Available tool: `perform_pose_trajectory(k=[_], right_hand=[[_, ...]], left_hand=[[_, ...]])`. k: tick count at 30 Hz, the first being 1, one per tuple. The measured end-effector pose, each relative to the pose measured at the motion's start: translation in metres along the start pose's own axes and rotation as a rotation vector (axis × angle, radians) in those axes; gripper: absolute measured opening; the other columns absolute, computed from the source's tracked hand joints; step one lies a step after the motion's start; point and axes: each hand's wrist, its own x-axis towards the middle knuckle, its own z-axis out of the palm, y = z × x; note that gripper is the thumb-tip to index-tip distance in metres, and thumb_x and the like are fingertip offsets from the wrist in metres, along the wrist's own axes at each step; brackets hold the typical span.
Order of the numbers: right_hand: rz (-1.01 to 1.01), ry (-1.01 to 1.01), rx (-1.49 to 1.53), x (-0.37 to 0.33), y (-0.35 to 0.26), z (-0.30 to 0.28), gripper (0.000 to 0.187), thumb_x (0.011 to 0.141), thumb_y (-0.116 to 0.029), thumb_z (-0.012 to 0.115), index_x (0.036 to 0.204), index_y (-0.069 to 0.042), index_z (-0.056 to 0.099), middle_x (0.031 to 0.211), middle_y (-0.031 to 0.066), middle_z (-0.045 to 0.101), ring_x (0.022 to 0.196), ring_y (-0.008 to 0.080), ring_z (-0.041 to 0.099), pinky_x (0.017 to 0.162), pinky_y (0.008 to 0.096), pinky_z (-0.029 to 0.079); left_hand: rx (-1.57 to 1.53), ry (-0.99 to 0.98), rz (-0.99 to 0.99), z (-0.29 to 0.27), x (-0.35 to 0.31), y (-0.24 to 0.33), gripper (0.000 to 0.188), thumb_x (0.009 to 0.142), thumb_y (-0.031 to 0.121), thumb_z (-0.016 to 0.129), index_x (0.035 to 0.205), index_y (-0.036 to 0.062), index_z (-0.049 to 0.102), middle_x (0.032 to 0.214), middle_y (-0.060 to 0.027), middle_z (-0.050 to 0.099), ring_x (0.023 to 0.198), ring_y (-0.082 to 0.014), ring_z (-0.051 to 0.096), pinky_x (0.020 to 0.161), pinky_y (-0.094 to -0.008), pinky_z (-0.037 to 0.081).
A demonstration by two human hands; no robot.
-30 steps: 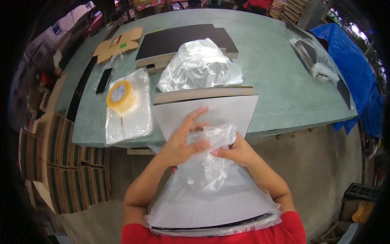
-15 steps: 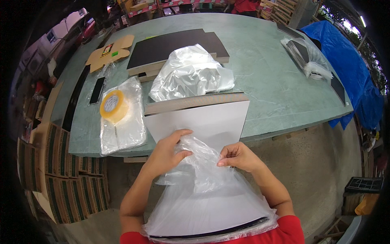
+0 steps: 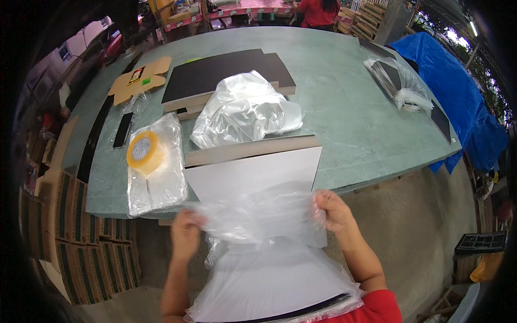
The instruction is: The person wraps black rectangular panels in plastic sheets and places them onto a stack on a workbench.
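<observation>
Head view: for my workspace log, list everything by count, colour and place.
table: one, grey-green, centre
clear plastic: one, transparent, between hands
wrapped board: count unclear, white, bottom centre
board stack: one, white-faced, near table edge
dark boards: several, black, mid-table
crumpled plastic: one, silvery, mid-table
tape roll: one, yellow, on flat bags
flat bags: uncounted, clear, table's left
thin slab: one, black, beside flat bags
cut cardboard: one, brown, far left
wrapped bundle: one, clear-and-dark, table's right
tarp: one, blue, right of table
cartons: many, brown, floor left
tray: one, black, lower right
wooden slats: several, brown, background
co-worker: one, red top, background
left hand: one, blurred, at plastic's left
right hand: one, bare, at plastic's right
sleeve: one, red, bottom edge
</observation>
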Motion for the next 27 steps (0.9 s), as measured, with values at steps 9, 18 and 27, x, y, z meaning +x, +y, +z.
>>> perform_pose_trajectory(k=[9,18,27], right_hand=[[0.143,-0.098,-0.109,0.004,0.007,0.031,0.014,0.075,-0.017,0.062,0.076,-0.003,0.057,0.072,0.0029,0.058,0.064,0.0085,0.053,0.056,0.0206,0.041],[-0.015,0.040,-0.169,-0.003,0.013,0.091,0.025,0.071,-0.027,0.067,0.073,-0.004,0.057,0.068,0.0020,0.057,0.060,0.0086,0.052,0.055,0.0204,0.040],[-0.035,-0.067,-0.235,0.006,0.016,0.037,0.026,0.069,-0.028,0.068,0.074,-0.006,0.055,0.069,-0.0004,0.056,0.062,0.0075,0.051,0.056,0.0211,0.040]], left_hand=[[-0.657,0.149,-0.171,0.012,0.032,0.071,0.016,0.064,-0.010,0.037,0.071,0.0005,0.047,0.065,-0.0071,0.049,0.056,-0.0099,0.046,0.053,-0.0193,0.037],[-0.430,-0.560,-0.130,0.069,0.038,0.111,0.011,0.074,0.010,0.060,0.074,0.0000,0.055,0.064,-0.0020,0.055,0.064,-0.0076,0.049,0.059,-0.0224,0.040],[-0.303,-0.206,-0.249,0.021,0.053,0.087,0.012,0.074,0.008,0.061,0.067,0.0012,0.053,0.064,0.0021,0.052,0.061,-0.0054,0.047,0.053,-0.0207,0.040]])
